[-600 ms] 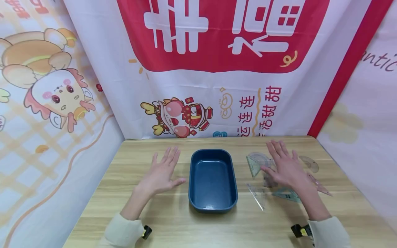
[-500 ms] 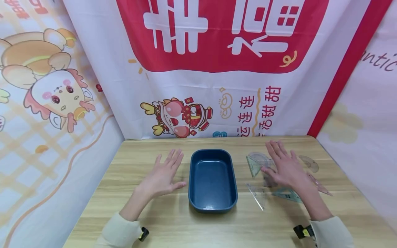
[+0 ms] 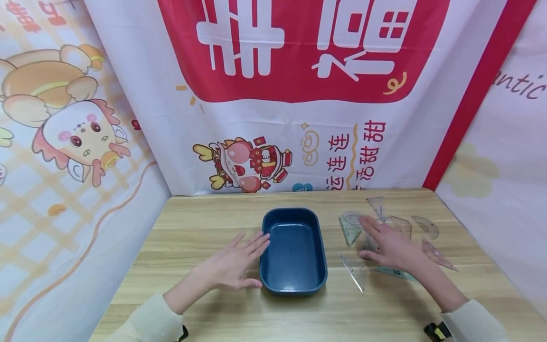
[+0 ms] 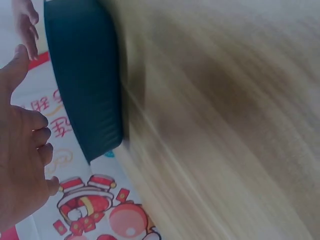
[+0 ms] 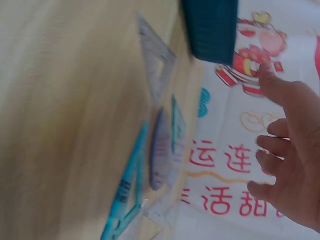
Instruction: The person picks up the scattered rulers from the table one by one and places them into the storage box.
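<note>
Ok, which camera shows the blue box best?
The head view: the box is almost whole, inside visible, the left hand covering some edge. The left wrist view shows its outside, cropped above; the right wrist view, only one end.

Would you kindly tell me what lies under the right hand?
In the head view, a clear drawing tool and a teal set square partly show under the right hand; whatever it covers is hidden.

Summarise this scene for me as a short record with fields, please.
Container: dark blue box on wooden table
Drawing tools: pink set square, teal set square, green set square, clear set square, protractor; others partly hidden
Left hand: at the box's left rim, contact unclear
Right hand: between green and pink set squares in head view, holding nothing visible
</note>
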{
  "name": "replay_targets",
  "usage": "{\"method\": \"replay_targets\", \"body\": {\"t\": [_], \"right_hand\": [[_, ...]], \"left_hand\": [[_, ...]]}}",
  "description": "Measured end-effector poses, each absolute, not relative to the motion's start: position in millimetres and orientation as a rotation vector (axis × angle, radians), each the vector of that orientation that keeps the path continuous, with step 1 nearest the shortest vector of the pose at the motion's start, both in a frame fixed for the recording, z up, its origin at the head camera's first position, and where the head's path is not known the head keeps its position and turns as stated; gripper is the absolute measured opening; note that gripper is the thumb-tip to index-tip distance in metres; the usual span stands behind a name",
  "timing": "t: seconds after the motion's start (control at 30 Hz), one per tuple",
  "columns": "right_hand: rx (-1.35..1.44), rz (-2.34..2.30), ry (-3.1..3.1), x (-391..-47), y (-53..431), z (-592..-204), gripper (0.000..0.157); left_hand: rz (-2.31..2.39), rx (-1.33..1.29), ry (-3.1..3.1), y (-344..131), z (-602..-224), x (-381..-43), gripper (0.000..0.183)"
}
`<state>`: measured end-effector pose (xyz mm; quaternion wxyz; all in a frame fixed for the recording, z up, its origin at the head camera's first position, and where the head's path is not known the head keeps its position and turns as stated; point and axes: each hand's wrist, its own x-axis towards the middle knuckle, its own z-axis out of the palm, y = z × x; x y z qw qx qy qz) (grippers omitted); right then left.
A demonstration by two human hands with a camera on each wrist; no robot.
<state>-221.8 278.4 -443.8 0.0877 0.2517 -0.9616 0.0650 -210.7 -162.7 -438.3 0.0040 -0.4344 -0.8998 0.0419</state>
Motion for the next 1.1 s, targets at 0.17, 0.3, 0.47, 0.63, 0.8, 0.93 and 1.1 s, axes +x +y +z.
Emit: {"method": "replay_targets", "body": {"t": [0.17, 0.3, 0.47, 0.63, 0.8, 0.93, 1.1], "right_hand": [[0.879, 0.27, -2.898, -214, 272, -457, 0.081], [0.957, 0.316, -2.958, -209, 266, -467, 0.075], [0.946, 0.282, -2.987, -205, 259, -480, 0.079], [0.886, 0.262, -3.033, -202, 250, -486, 0.079], [0.861, 0.245, -3.068, -203, 243, -489, 0.078], [0.846, 0.257, -3.089, -208, 237, -488, 0.07], [0.729, 0.268, -3.194, -217, 231, -484, 0.066]], "left_hand": [[0.153, -1.451, -2.803, -163, -445, -206, 0.089], [0.15, -1.497, -2.792, -166, -448, -204, 0.083], [0.16, -1.522, -2.776, -167, -450, -204, 0.079], [0.183, -1.535, -2.786, -165, -453, -203, 0.079], [0.18, -1.532, -2.818, -165, -454, -200, 0.082], [0.165, -1.523, -2.821, -165, -454, -200, 0.084], [0.168, -1.515, -2.801, -165, -455, -202, 0.085]]}}
